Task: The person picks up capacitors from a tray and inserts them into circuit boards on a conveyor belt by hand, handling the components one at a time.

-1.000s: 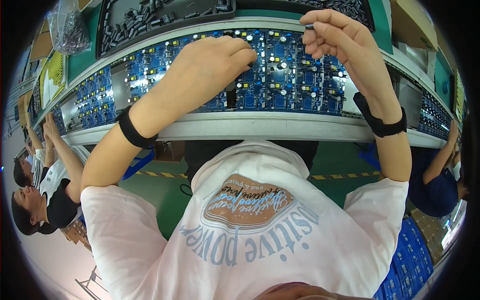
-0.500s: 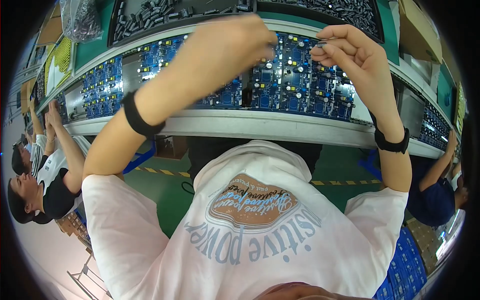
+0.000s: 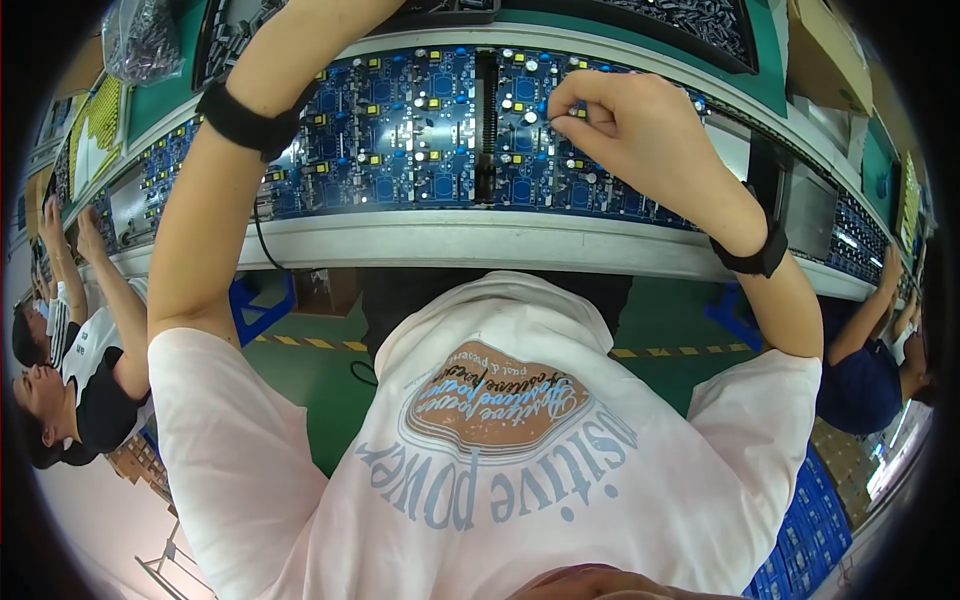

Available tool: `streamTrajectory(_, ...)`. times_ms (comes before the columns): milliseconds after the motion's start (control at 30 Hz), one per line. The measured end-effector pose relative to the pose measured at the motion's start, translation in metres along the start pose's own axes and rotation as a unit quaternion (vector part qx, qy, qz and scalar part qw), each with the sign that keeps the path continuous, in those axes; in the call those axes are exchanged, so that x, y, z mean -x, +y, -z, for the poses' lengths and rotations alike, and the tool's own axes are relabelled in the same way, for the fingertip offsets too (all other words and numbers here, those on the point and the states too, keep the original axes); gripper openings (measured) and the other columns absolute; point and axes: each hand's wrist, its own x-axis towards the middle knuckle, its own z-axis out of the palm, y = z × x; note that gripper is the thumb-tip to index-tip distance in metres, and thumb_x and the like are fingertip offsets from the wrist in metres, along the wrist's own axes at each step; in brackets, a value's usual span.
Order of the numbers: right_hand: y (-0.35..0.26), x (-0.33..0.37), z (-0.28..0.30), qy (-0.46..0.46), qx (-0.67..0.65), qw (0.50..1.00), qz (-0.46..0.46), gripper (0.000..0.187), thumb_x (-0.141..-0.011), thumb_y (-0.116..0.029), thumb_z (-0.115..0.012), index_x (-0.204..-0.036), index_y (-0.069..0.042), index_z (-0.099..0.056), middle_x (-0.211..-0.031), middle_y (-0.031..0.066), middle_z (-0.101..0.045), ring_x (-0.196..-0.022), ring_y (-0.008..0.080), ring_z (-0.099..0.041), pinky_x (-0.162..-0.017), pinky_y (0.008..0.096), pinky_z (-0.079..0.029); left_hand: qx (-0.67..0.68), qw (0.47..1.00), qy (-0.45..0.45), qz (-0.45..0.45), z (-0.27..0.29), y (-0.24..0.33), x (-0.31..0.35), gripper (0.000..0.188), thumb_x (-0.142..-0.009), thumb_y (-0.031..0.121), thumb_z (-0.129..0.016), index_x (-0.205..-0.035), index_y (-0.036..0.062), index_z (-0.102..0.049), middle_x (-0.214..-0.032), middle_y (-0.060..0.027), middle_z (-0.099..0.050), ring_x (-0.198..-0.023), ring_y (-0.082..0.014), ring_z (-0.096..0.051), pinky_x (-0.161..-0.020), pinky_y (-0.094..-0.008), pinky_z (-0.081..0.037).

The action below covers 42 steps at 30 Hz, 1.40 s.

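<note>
My right hand (image 3: 635, 120) hangs over the blue circuit boards (image 3: 430, 150) on the rail, its thumb and fingers pinched together. Whatever may sit between those fingertips is too small or hidden to make out. Just left of them stand small round capacitors and blue parts on a board. My left hand (image 3: 345, 12) reaches up past the boards to the upper edge, next to the black tray of loose capacitors (image 3: 228, 45); its fingers are out of the picture. Each wrist wears a black band.
A second black tray (image 3: 690, 40) of small dark parts lies beyond the boards on the right. A clear bag (image 3: 140, 45) of parts sits far left, a cardboard box (image 3: 830, 55) far right. The pale rail (image 3: 480, 240) runs along the near side. Co-workers are at both sides.
My left hand has gone from above the boards up and left toward the tray. My right hand has moved left and lower over the boards, turning palm down with its fingers pinched.
</note>
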Motion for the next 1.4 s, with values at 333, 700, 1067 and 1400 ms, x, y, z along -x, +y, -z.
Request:
streamTrajectory(333,-0.005,0.005,0.000,-0.017,-0.006,0.998,-0.057,0.009,-0.089,-0.012,-0.075,-0.097,-0.010,-0.071,-0.052,0.0033,-0.038,-0.048,0.0201,-0.041,-0.051,0.0358,-0.034,0.423,0.888,-0.037,0.173,0.062,0.052,0.038,0.010,-0.098,0.001,-0.067,-0.104,-0.0058,-0.071,-0.086,-0.0062,-0.071,-0.079,-0.0121,-0.069,-0.072,-0.0256,-0.056)
streamTrajectory(700,-0.003,0.009,-0.006,0.012,0.050,0.998,-0.034,0.008,-0.090,-0.013,-0.073,-0.095,-0.010,-0.069,-0.054,0.0044,-0.050,-0.049,0.0228,-0.052,-0.051,0.0377,-0.039,0.585,0.777,-0.134,0.192,0.035,0.053,0.081,0.025,-0.106,0.023,-0.062,-0.117,0.0048,-0.074,-0.082,0.0029,-0.067,-0.070,-0.0038,-0.065,-0.059,-0.0173,-0.051)
streamTrajectory(1067,-0.005,0.009,0.000,-0.002,0.122,0.992,0.031,0.011,-0.091,-0.019,-0.073,-0.101,-0.013,-0.073,-0.079,0.0081,-0.071,-0.069,0.0286,-0.070,-0.061,0.0375,-0.054,0.636,0.740,-0.131,0.175,0.036,0.067,0.091,0.028,-0.103,0.012,-0.063,-0.128,-0.0003,-0.069,-0.093,-0.0043,-0.072,-0.083,-0.0093,-0.070,-0.076,-0.0240,-0.057)
streamTrajectory(1400,0.074,-0.049,0.064,0.208,-0.211,0.929,0.223,0.008,-0.093,-0.005,-0.065,-0.097,-0.001,-0.071,-0.085,0.0126,-0.071,-0.083,0.0292,-0.070,-0.077,0.0369,-0.057,0.428,0.897,-0.079,0.083,0.029,0.094,0.096,0.023,-0.096,0.007,-0.069,-0.119,0.0035,-0.069,-0.104,-0.0146,-0.076,-0.088,-0.0248,-0.075,-0.076,-0.0317,-0.058)
